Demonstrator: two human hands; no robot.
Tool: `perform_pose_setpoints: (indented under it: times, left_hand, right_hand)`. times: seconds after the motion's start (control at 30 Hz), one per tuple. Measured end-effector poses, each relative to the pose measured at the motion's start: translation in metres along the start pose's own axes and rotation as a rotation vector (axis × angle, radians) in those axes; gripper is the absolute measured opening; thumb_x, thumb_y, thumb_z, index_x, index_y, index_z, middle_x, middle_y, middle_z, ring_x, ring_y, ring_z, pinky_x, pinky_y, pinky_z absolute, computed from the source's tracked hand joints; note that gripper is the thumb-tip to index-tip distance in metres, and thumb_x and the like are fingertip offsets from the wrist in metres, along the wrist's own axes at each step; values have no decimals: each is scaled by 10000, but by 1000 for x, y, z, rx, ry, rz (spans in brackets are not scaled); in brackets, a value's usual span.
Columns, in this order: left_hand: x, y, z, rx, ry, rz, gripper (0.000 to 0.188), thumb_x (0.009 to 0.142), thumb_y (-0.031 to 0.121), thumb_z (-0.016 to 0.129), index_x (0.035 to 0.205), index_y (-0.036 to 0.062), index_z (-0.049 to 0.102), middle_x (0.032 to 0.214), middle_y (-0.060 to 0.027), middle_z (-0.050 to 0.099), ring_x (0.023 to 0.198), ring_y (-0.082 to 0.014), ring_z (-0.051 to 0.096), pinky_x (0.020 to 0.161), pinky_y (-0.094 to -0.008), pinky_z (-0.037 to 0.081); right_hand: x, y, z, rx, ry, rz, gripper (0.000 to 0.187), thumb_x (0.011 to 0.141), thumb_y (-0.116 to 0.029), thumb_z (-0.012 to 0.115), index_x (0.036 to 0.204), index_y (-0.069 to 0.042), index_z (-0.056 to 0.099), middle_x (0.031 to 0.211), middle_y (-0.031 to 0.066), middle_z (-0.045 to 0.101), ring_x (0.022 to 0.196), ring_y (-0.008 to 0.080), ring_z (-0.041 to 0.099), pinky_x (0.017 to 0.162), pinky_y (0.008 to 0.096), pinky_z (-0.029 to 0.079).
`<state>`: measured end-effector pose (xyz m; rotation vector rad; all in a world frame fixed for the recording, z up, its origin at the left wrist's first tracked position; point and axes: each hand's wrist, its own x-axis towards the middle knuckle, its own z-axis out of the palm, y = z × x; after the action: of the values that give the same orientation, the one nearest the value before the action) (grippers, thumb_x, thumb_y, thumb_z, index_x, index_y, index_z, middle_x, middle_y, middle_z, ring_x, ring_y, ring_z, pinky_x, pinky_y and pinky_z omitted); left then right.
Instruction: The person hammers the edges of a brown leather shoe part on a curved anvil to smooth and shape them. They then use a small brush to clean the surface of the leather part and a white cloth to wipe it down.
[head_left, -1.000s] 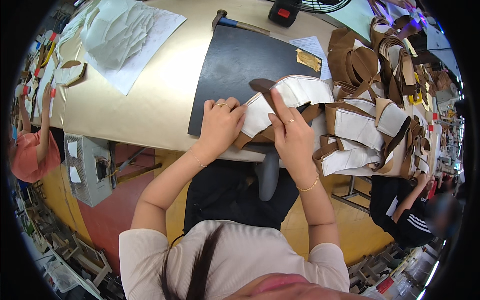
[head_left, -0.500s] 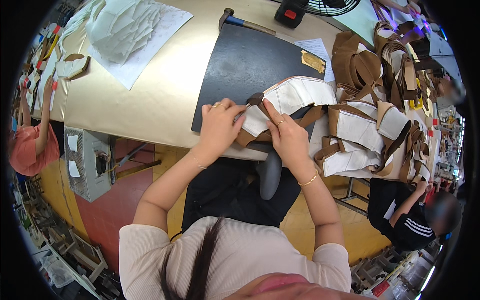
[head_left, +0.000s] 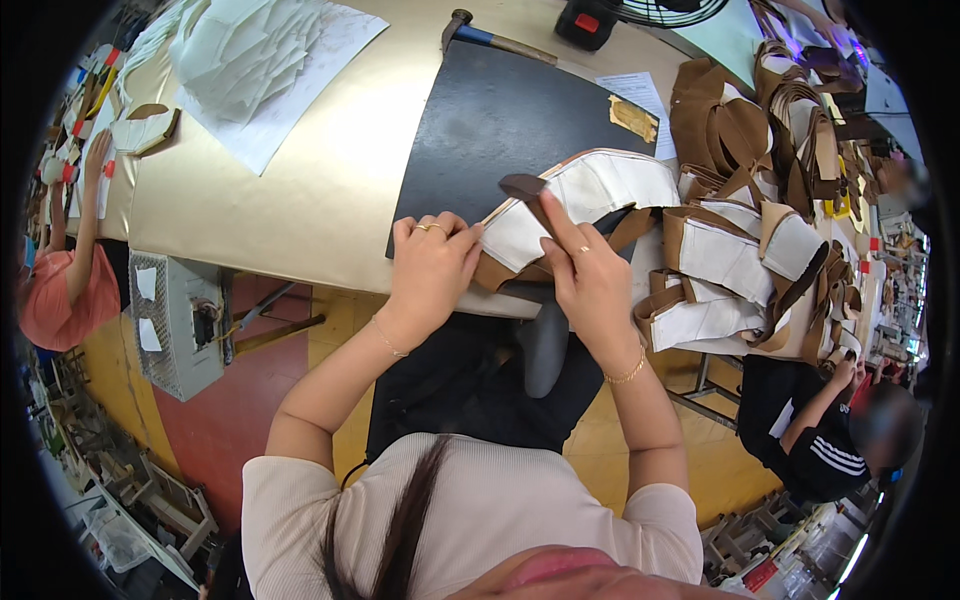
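A curved shoe-upper piece, brown with white backing, lies across the near right part of a black work board. My left hand is closed at its left end, thumb and fingertips pressed to the edge. My right hand is closed around a dark brown tool with a wide, rounded head. The index finger lies along it, and the head sits above the piece's far edge. Most of the handle is hidden by my fingers, so its exact kind does not show.
A hammer lies along the board's far edge. Brown and white pieces are heaped to the right. White cut sheets are stacked far left. A fan stands at the back. Other people work at both sides.
My right hand has lifted the tool slightly, turning its head away from my left fingertips. My left hand has shifted slightly left and nearer. The board has slid slightly right.
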<state>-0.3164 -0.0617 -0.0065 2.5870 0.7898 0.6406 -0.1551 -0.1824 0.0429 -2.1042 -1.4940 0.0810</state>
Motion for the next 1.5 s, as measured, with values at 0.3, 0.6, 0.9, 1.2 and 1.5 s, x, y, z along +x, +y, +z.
perform_pose_setpoints:
  times: [0.3, 0.6, 0.9, 1.2, 1.5]
  left_hand:
    - [-8, -1, 2, 52, 77, 44, 152, 823, 157, 754, 971, 124, 740, 866, 3, 615, 838, -187, 575, 833, -379, 364]
    - [-10, -4, 4, 37, 123, 49, 131, 790, 176, 786, 896, 118, 736, 856, 2, 613, 818, -187, 558, 829, -383, 359]
    - [-17, -12, -9, -85, 109, -79, 128, 793, 198, 787, 854, 109, 718, 851, -13, 618, 844, -206, 573, 842, -384, 366]
    - [-57, -156, -113, 348, 264, -476, 232, 905, 204, 670, 1101, 85, 707, 1097, -132, 645, 1055, -318, 584, 946, -453, 428]
    - [-211, -409, -230, 1299, 243, -936, 558, 974, 454, 549, 1377, 69, 534, 1309, -258, 586, 1239, -375, 556, 1039, -467, 447]
  right_hand:
    - [3, -7, -6, 14, 14, -58, 511, 871, -133, 689, 1359, -266, 618, 708, 31, 560, 580, 196, 616, 519, 314, 493]
    - [2, 1, -5, 13, -78, -197, 586, 873, -148, 688, 1422, -295, 547, 728, 40, 565, 548, 210, 607, 494, 332, 485]
    - [9, 9, -8, 105, 14, -122, 510, 910, -157, 662, 1397, -281, 573, 722, 60, 577, 569, 232, 609, 511, 352, 490]
    - [20, 18, -6, 8, -130, 49, 456, 897, -159, 694, 1347, -148, 618, 848, 120, 676, 690, 267, 645, 639, 358, 516]
    - [118, 4, 28, -228, 31, -356, 308, 766, -233, 787, 1051, -140, 716, 796, 40, 622, 753, 235, 635, 688, 378, 489]
